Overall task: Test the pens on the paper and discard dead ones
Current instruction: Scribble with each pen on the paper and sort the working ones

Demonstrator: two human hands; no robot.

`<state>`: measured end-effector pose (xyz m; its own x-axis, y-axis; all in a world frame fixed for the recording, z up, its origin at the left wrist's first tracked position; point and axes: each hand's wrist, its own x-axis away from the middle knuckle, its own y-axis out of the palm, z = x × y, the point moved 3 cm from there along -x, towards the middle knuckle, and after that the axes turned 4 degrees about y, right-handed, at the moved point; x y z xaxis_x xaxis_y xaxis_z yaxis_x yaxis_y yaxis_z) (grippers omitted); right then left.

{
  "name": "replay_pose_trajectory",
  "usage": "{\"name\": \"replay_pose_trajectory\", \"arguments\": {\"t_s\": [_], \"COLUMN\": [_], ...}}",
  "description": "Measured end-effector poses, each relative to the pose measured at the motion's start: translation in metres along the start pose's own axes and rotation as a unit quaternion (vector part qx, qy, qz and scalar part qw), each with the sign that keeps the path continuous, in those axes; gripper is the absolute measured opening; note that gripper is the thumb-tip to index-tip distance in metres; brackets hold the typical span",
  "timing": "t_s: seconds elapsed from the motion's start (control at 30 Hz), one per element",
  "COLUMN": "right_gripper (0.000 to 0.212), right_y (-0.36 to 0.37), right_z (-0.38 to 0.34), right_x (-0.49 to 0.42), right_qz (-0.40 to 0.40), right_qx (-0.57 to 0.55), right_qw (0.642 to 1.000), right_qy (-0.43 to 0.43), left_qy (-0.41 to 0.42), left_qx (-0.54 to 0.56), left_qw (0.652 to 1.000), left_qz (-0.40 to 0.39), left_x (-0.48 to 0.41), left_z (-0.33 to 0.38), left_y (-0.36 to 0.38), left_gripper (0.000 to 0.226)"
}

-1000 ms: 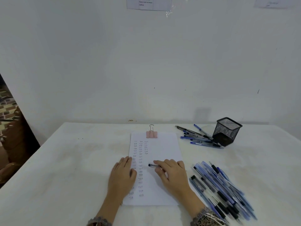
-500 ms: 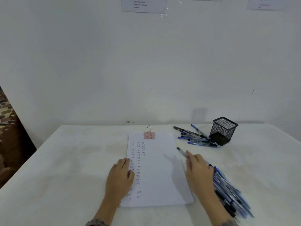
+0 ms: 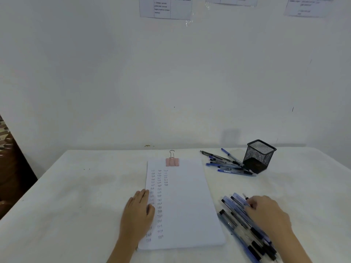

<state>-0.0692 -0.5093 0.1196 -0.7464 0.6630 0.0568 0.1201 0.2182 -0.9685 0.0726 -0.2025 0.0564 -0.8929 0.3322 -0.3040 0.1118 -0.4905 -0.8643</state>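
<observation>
A white sheet of paper (image 3: pixel 186 202) lies in front of me, held at the top by a pink binder clip (image 3: pixel 172 161), with columns of small "Test" marks down its left side. My left hand (image 3: pixel 137 218) rests flat on the sheet's left edge, fingers straight. My right hand (image 3: pixel 266 213) is over the pile of blue and black pens (image 3: pixel 239 219) to the right of the paper. Its curled fingers pinch a pen (image 3: pixel 245 197) whose tip sticks out up and to the left, low over the pile.
A black mesh pen cup (image 3: pixel 259 156) stands at the back right with a smaller group of pens (image 3: pixel 226 163) lying on the table to its left. The white table (image 3: pixel 85 196) meets a white wall behind. A dark wooden object (image 3: pixel 11 168) stands past the left edge.
My right hand has carried the pen off the paper and to the right, down onto the near pile of pens. The left hand has stayed on the sheet's left edge.
</observation>
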Motion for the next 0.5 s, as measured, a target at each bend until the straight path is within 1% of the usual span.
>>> {"name": "replay_pose_trajectory", "arguments": {"t_s": [0.13, 0.17, 0.23, 0.3, 0.33, 0.43, 0.5], "right_gripper": [0.024, 0.026, 0.032, 0.040, 0.041, 0.033, 0.026], "right_y": [-0.031, -0.030, -0.014, 0.010, 0.019, 0.027, 0.028], "right_z": [-0.026, -0.037, -0.056, -0.065, -0.065, -0.064, -0.064], "right_x": [-0.052, -0.071, -0.104, -0.127, -0.134, -0.141, -0.143], "right_qz": [0.063, 0.057, 0.009, -0.028, -0.032, 0.013, 0.025], "right_qx": [-0.065, -0.054, 0.002, 0.064, 0.085, 0.132, 0.151], "right_qw": [0.996, 0.996, 0.996, 0.990, 0.987, 0.979, 0.975], "right_qy": [-0.026, -0.040, -0.086, -0.124, -0.133, -0.154, -0.163], "left_qy": [-0.005, -0.005, -0.005, -0.004, -0.004, -0.008, -0.008], "left_qx": [0.006, 0.006, 0.007, 0.011, 0.014, 0.025, 0.023], "left_qw": [1.000, 1.000, 1.000, 1.000, 1.000, 1.000, 1.000], "left_qz": [-0.003, 0.000, 0.005, 0.003, -0.001, 0.003, 0.002], "left_x": [0.000, 0.000, 0.000, 0.000, 0.000, -0.001, -0.001], "left_z": [-0.001, -0.002, -0.003, -0.004, -0.003, -0.003, -0.004], "left_y": [0.001, 0.002, 0.003, 0.003, 0.003, 0.003, 0.004], "left_gripper": [0.084, 0.083, 0.082, 0.084, 0.086, 0.087, 0.087]}}
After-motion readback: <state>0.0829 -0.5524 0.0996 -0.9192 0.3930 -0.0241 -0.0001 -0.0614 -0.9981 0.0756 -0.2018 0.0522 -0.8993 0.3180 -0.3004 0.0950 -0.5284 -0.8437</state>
